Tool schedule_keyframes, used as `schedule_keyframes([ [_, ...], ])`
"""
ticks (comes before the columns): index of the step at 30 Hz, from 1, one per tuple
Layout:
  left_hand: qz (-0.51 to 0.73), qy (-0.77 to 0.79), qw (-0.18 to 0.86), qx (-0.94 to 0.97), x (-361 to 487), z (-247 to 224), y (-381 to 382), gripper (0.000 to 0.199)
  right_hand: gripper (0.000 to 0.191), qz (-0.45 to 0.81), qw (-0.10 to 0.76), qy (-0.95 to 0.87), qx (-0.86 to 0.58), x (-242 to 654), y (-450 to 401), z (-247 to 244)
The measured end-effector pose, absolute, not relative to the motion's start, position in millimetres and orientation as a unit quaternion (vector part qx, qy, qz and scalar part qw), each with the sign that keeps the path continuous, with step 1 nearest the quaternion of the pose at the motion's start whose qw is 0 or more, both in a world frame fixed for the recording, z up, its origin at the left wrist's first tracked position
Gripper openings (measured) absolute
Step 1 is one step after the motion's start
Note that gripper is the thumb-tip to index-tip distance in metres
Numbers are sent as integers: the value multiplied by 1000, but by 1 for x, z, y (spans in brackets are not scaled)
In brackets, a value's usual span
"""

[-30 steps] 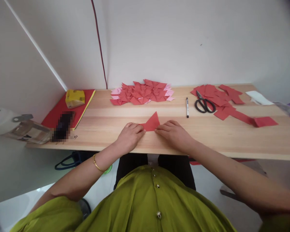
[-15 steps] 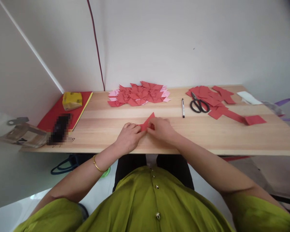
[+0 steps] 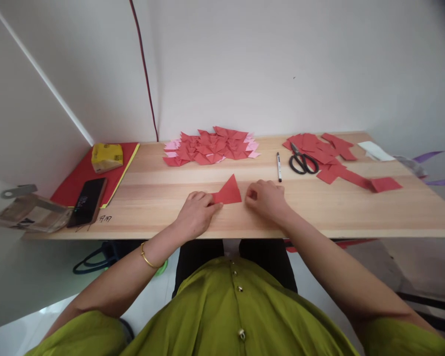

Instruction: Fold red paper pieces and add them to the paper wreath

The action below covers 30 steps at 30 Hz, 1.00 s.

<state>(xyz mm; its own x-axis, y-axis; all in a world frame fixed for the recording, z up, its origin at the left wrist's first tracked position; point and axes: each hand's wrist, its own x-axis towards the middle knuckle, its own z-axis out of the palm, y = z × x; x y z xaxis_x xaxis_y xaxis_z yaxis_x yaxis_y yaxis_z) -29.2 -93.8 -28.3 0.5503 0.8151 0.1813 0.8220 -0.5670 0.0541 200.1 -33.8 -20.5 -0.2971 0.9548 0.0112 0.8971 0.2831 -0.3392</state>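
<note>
A folded red paper (image 3: pixel 229 194) lies on the wooden table in front of me, one pointed corner sticking up toward the wall. My left hand (image 3: pixel 197 211) grips its left end, thumb on the near edge and fingers curled over the paper. Just right of the paper, and apart from it, my right hand (image 3: pixel 266 200) rests low over the table with its fingers curled in. Nothing shows in that hand. Beyond both hands, folded red and pink paper pieces (image 3: pixel 211 147) lie overlapping in rows by the wall.
Black-handled scissors (image 3: pixel 303 160) lie against loose red paper sheets (image 3: pixel 324 153) at the right, with a marker pen (image 3: pixel 279 167) beside them. On the left are a phone (image 3: pixel 87 201), a yellow packet (image 3: pixel 107 157) and a red folder (image 3: pixel 74 178). White paper (image 3: pixel 376 151) lies far right.
My right hand has come off the red paper and moved right. More of the folded paper shows now, while my left hand keeps hold of its left end.
</note>
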Motion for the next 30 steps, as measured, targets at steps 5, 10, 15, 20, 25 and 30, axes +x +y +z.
schedule_keyframes([
  [5, -104, -475, 12, -874, -25, -28, -96, 31, 21, 138, 169, -842, -493, 184, -46, -19],
  [10, -138, -467, -18, -873, -25, -30, -102, 30, 45, 121, 145, -911, -367, 156, -76, -28],
  [15, -119, -460, -25, -880, -31, -33, -103, 34, 62, 84, 103, -924, -358, 170, -74, -33],
  [20, -68, -467, -39, -881, -33, -31, -104, 49, 60, 67, 80, -911, -398, 184, -49, -28],
  [25, -35, -464, -60, -883, -33, -28, -106, 71, 50, 59, 83, -917, -385, 177, -35, -23],
  [30, -21, -459, -76, -885, -36, -25, -108, 84, 52, 90, 64, -938, -330, 175, -28, -35],
])
